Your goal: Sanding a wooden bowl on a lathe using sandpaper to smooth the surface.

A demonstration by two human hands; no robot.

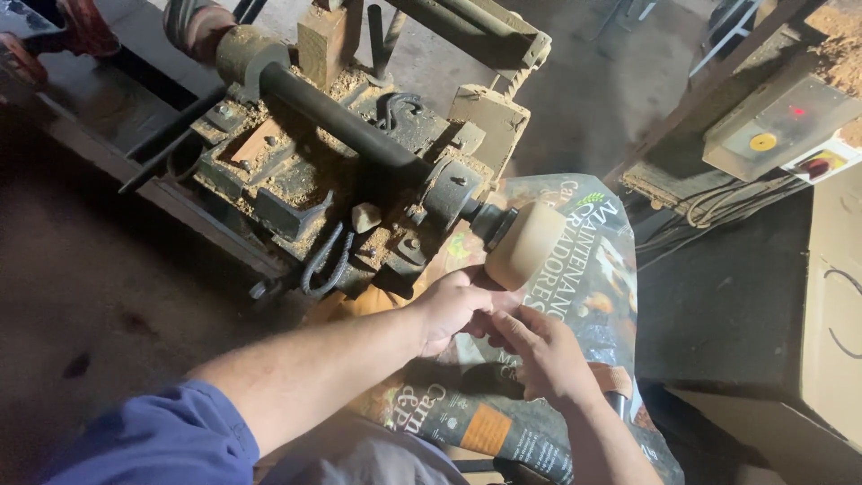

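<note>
1. The lathe point(341, 171) sits upper left, its long shaft point(341, 126) running down and right to the wood blank point(528, 244) mounted on its end.
2. Both hands meet just below that blank: left hand point(453, 305) touching its lower edge, right hand point(539, 355) right beside, a bit lower.
3. A printed sack point(593, 269) lies under the hands and blank.
4. The switch box point(777, 126) is off to the upper right, cables point(718, 211) hanging below it.

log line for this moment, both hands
left hand: at rounded wood piece on lathe | right hand: just below it | printed sack underneath
</note>
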